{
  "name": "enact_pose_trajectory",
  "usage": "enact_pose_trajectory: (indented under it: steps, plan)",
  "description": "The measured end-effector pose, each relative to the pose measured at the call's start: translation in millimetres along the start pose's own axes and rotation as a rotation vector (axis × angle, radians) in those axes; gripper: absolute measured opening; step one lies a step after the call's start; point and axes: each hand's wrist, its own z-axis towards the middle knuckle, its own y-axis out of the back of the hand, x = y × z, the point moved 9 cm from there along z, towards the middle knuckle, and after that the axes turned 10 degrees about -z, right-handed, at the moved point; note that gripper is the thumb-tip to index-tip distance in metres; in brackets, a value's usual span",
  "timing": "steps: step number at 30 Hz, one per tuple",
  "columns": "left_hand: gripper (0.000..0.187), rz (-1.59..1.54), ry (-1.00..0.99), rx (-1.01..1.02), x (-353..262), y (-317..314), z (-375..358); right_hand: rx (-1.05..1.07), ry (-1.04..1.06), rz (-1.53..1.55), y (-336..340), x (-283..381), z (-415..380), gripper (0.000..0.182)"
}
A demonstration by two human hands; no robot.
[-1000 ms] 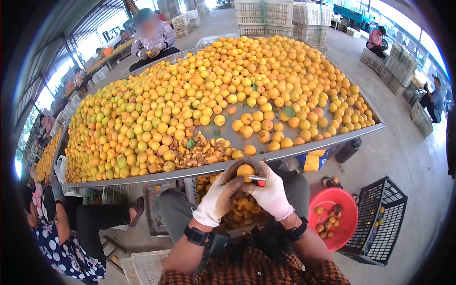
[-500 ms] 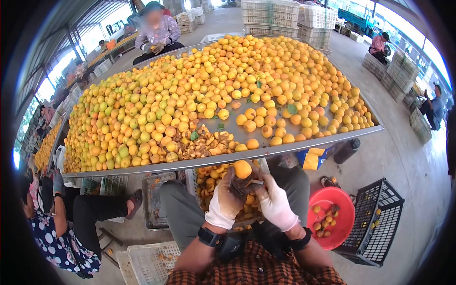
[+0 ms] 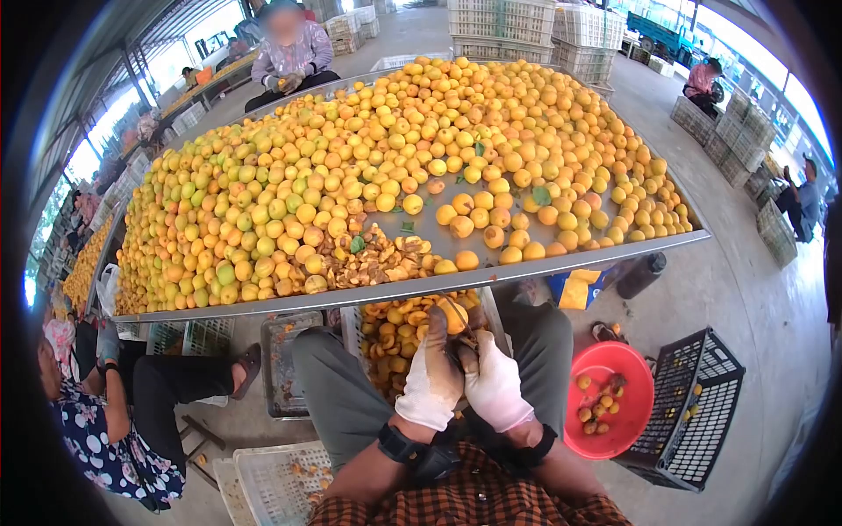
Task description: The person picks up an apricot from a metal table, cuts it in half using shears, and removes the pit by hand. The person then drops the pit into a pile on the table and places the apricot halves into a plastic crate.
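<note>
My left hand (image 3: 431, 379), in a stained white glove, is closed around a whole apricot (image 3: 453, 316) at its fingertips. My right hand (image 3: 498, 386), gloved too, is closed beside it, the two hands touching. A small knife seems to be in its fingers, mostly hidden now. Below both hands, a crate (image 3: 352, 338) between my knees holds cut apricot halves (image 3: 386, 331). Just beyond, apricots (image 3: 289, 197) are heaped on a metal-rimmed table (image 3: 412, 289), with a pile of brown-edged scraps (image 3: 377, 263) near its front edge.
On the right stand a red basin (image 3: 645, 386) with some fruit and a black crate (image 3: 702, 430). At left sits a co-worker in a dotted top (image 3: 114, 447); another person (image 3: 294, 57) sits behind the table. Stacked crates (image 3: 500, 22) rise at the back.
Both hands have drawn closer together and turned, bringing the apricot slightly lower and the right fingers up against it. The grey blade seen earlier by the right fingers is now mostly hidden.
</note>
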Motion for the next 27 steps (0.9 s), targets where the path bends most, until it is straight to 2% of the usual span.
enact_pose_trajectory:
  steps: [2,4,8,11,13,14,18,20,24,26,27]
  plan:
    - [0.05,-0.009,-0.007,-0.021,0,5,-1,0.025,-0.025,-0.018,-3,-2,1,0.022]
    - [0.05,0.142,0.015,0.004,-3,4,-3,0.058,-0.024,-0.011,-4,-4,3,0.022]
    - [0.055,0.038,-0.041,-0.044,-2,-4,-6,0.116,-0.024,-0.033,-3,-4,4,0.02]
    - [0.052,0.221,0.01,0.05,-10,6,-4,0.158,0.017,0.012,4,-2,3,0.023]
    - [0.05,0.67,-0.135,0.096,-28,-3,-6,0.197,0.037,0.068,2,-13,2,0.023]
    - [0.051,0.75,-0.092,0.113,-28,-4,-6,0.233,0.06,0.121,-1,-14,2,0.022]
    - [0.054,0.575,-0.081,0.15,-18,-6,-10,0.166,0.02,0.255,-1,-7,-3,0.022]
    - [0.055,0.259,0.049,0.136,-3,-4,-13,0.129,-0.054,0.341,-8,-15,-4,0.022]
    - [0.054,0.265,0.091,0.219,-6,-6,-13,0.195,-0.086,0.349,-2,-16,-5,0.024]
    - [0.049,0.83,0.003,0.259,-27,-21,-17,0.231,0.042,0.355,5,-10,-6,0.025]
    - [0.044,1.045,0.04,0.277,-33,-33,-19,0.283,0.062,0.362,5,-10,-4,0.025]
